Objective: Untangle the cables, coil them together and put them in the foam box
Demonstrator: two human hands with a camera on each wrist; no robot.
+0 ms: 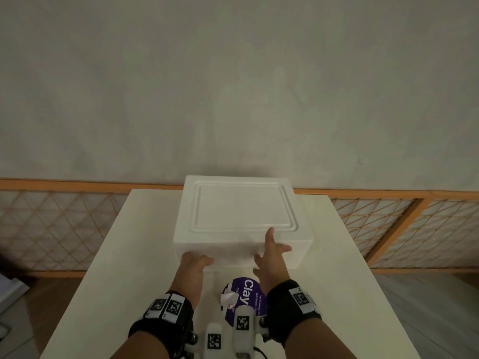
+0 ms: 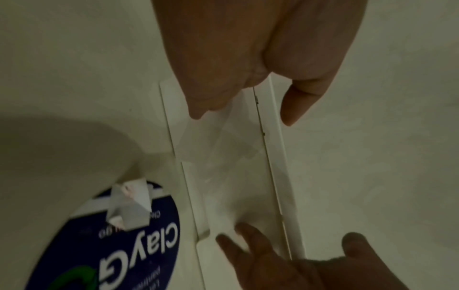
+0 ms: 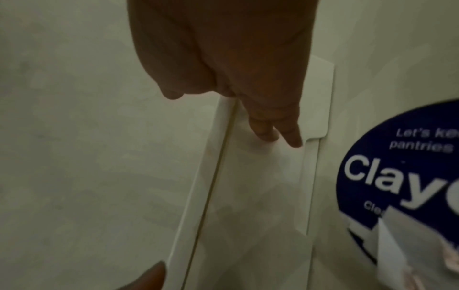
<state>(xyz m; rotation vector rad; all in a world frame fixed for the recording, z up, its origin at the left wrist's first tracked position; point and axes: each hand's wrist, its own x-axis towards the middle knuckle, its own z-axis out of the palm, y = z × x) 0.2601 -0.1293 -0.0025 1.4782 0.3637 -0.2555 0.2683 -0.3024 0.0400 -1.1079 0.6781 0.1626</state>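
Note:
A white foam box [image 1: 241,211] with its lid on stands in the middle of the table. My left hand [image 1: 197,260] touches the box's front face near its left corner, fingers loosely bent. My right hand [image 1: 272,250] lies spread against the front face further right, with one digit reaching up over the lid's edge. In the left wrist view the left hand [image 2: 243,115] hangs over the box front [image 2: 236,176] and the lid seam. The right hand [image 3: 231,117] spans the same seam in the right wrist view. No cables are in sight.
A round purple "Clay" wipes tub [image 1: 246,294] with a tissue poking out stands just in front of the box, between my wrists. The cream table [image 1: 129,255] ends at a drop on both sides. Behind it run an orange lattice rail [image 1: 64,224] and a wall.

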